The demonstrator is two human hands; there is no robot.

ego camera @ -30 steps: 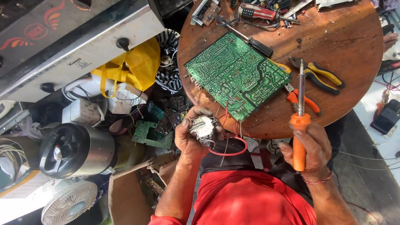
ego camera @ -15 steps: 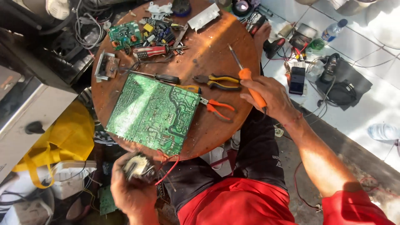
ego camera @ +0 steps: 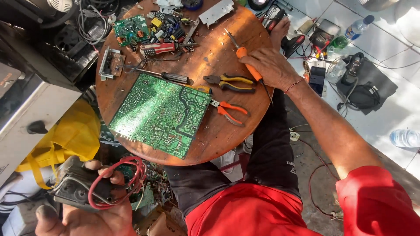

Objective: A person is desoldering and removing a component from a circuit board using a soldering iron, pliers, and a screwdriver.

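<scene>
While the left hand [ego camera: 87,209] cups a dark wired part [ego camera: 81,185] below the green board [ego camera: 162,114], fingers clamped, it looks dense, rigid; grip the body, not its red wires. Right hand [ego camera: 271,65], beyond the board, clamps a screwdriver [ego camera: 245,59].

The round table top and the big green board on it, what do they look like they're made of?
Round brown table top: looks like wood, worn and matt, with grain streaks and scuffs. Large green circuit board: probably a rigid laminate with a glossy green coating; fine pale traces and shiny solder dots cover its face.
</scene>
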